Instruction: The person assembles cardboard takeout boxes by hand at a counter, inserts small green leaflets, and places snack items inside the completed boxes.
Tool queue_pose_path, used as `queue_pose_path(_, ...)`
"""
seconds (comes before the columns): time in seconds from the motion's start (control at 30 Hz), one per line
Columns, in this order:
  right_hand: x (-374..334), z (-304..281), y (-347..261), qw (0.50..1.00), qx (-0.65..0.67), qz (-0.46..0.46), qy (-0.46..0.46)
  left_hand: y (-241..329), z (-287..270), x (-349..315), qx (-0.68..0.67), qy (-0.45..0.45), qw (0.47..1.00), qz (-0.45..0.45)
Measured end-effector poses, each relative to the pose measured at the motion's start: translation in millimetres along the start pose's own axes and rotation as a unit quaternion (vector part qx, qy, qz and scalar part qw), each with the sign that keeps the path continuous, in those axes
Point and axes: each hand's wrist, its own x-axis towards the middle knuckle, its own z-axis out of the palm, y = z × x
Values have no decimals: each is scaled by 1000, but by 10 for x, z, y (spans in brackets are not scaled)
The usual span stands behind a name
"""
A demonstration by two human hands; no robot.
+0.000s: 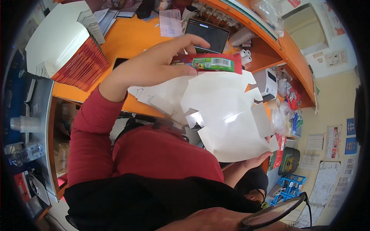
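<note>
My left hand [163, 59] reaches over the orange table [127, 38] with its index finger stretched out and its thumb apart. In that gap shows a red and green packet [216, 63] with a barcode; the thumb overlaps its near edge, and I cannot tell whether the packet bears on the hand. A glossy white cardboard box blank [221, 107], with cut tabs along its edges, is held tilted in front of me. My right hand [256, 159] grips its lower right edge, with part of the fingers hidden behind the card.
A tall stack of white box blanks with red edges [79, 57] stands at the left. A dark-screened tablet [208, 34] and a handwritten paper [170, 23] are at the back. Orange shelving [296, 57] and a white device [266, 84] are at the right.
</note>
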Motion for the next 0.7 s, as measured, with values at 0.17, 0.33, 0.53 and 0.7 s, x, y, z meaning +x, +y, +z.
queue_pose_path(0.17,-13,-4,87,999,4,14,-29,-162,72,-50,105,101,989,-2)
queue_pose_path(0.33,-1,135,131,996,-88,12,-16,-470,74,-35,174,112,977,-50)
queue_pose_path(0.53,-28,382,191,998,-60,11,-28,-277,80,-226,80,162,984,-1)
queue_pose_path(0.7,-155,575,202,999,-50,7,-11,-11,-127,-423,286,191,921,183)
